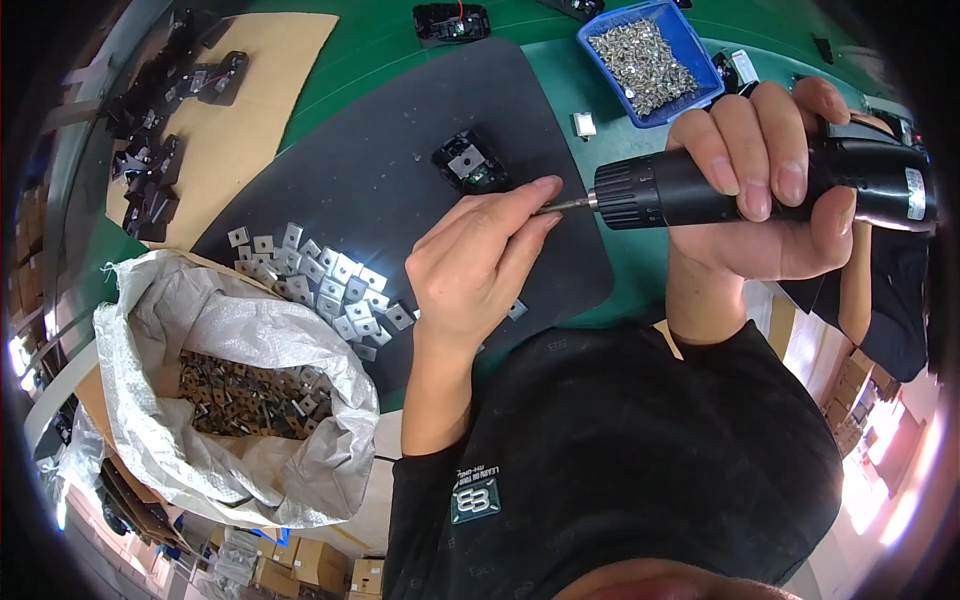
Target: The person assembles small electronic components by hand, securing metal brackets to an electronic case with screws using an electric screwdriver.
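My right hand (765, 185) is wrapped around a black electric screwdriver (690, 190), held level with its bit pointing left. Thumb and forefinger of my left hand (475, 255) pinch the end of the screwdriver bit (568, 205); whether a screw sits at its tip is hidden by the fingers. Just beyond the left fingers, a small black plastic housing (448, 150) lies on the dark mat, with a square metal plate (466, 161) inside it. A pile of square metal plates with center holes (335, 285) is spread left of my left wrist.
A blue bin (712, 85) of screws stands at the back right, near a small white block (584, 124). Black housings (145, 165) lie on cardboard (270, 75) at the left. An open white woven sack (130, 330) holds metal parts. Another person (885, 290) is at the right.
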`<state>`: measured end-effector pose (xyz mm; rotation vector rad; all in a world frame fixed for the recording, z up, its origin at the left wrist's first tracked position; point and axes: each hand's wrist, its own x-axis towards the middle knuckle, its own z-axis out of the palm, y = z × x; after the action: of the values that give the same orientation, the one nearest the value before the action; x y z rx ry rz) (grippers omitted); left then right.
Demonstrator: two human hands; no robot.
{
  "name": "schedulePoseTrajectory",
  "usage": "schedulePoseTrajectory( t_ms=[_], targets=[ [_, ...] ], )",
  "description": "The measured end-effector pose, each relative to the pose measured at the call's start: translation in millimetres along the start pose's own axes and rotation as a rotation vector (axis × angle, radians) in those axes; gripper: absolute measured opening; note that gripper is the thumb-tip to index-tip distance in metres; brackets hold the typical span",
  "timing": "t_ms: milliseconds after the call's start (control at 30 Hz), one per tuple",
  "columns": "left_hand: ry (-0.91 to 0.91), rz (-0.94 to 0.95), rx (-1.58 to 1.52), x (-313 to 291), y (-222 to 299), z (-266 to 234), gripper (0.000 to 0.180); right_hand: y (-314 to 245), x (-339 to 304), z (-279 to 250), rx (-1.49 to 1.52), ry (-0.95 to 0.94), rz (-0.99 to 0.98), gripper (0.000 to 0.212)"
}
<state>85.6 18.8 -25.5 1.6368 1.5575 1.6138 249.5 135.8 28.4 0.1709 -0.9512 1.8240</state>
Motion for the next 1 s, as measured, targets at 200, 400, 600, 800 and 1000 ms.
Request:
schedulePoseTrajectory(
  t_ms=[200, 400, 600, 800, 1000],
  targets=[
    [0.036, 0.156, 0.104, 0.8, -1.5, 1.3, 0.031, 4.8, -0.8, -1.1, -0.017, 0.035, 0.008, 0.046],
    [0.013, 0.210, 0.229, 3.3, -3.0, -4.9, 0.039, 8.9, -0.5, -1.4, -0.045, 0.032, -0.002, 0.045],
    [-0.215, -0.070, 0.523, 7.5, -17.2, -33.3, 0.104, 19.6, -2.8, -7.8, -0.181, 0.099, -0.047, 0.045],
    [-0.244, -0.173, 0.560, -6.1, -36.8, -17.8, 0.092, 53.1, -2.8, -15.3, -0.349, 0.160, -0.101, 0.047],
    [-0.210, -0.219, 0.527, -3.7, -41.7, -10.8, 0.083, 70.0, 0.9, -18.7, -0.469, 0.113, -0.113, 0.047]
  ],
)
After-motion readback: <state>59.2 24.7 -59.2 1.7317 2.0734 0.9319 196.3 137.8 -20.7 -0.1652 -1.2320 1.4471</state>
